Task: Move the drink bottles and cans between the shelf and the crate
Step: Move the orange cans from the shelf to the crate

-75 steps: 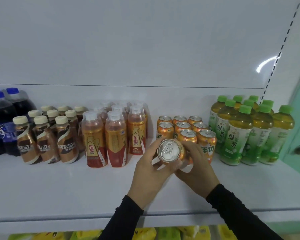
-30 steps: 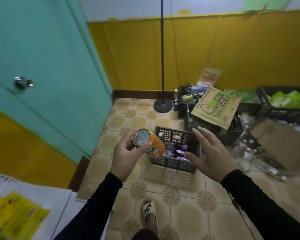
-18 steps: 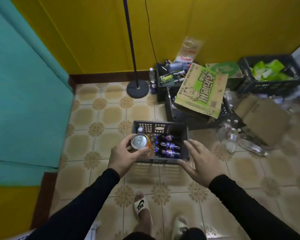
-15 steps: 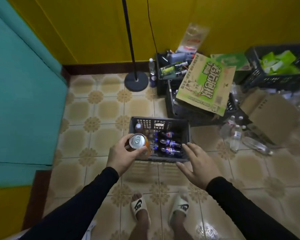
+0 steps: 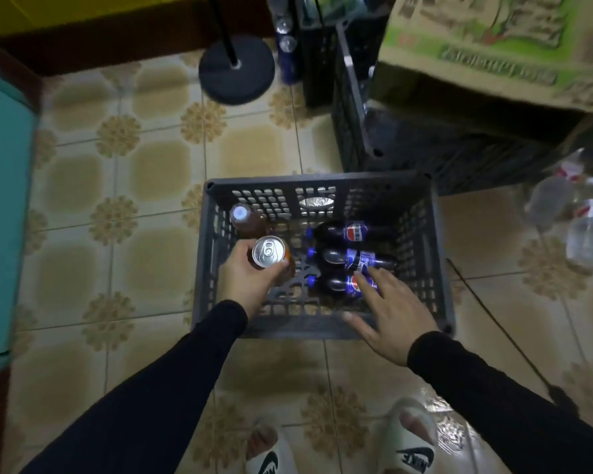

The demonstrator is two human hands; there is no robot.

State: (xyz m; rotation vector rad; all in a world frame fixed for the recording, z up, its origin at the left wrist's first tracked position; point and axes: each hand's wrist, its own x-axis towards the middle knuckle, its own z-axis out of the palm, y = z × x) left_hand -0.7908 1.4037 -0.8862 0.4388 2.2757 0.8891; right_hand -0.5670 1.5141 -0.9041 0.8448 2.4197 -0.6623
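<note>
A grey plastic crate (image 5: 322,186) stands on the tiled floor right below me. My left hand (image 5: 245,278) grips an upright orange drink can (image 5: 268,252) inside the crate, near its left wall. Behind the can stands a brown bottle with a pale cap (image 5: 245,221). Three dark cola bottles (image 5: 351,260) lie side by side on the crate floor. My right hand (image 5: 389,313) hovers with fingers spread over the crate's front right part, fingertips close to the nearest cola bottle. The shelf is out of view.
A second dark crate (image 5: 360,131) topped by a green-printed cardboard box (image 5: 493,42) stands behind on the right. A black round lamp-stand base (image 5: 237,68) sits at the back. Clear empty bottles (image 5: 586,220) lie at the right. A teal door (image 5: 0,217) is on the left.
I turned from the shelf to the floor crate carrying the can in my left hand. Both hands have since dropped into the crate, and the view has come much closer to it.
</note>
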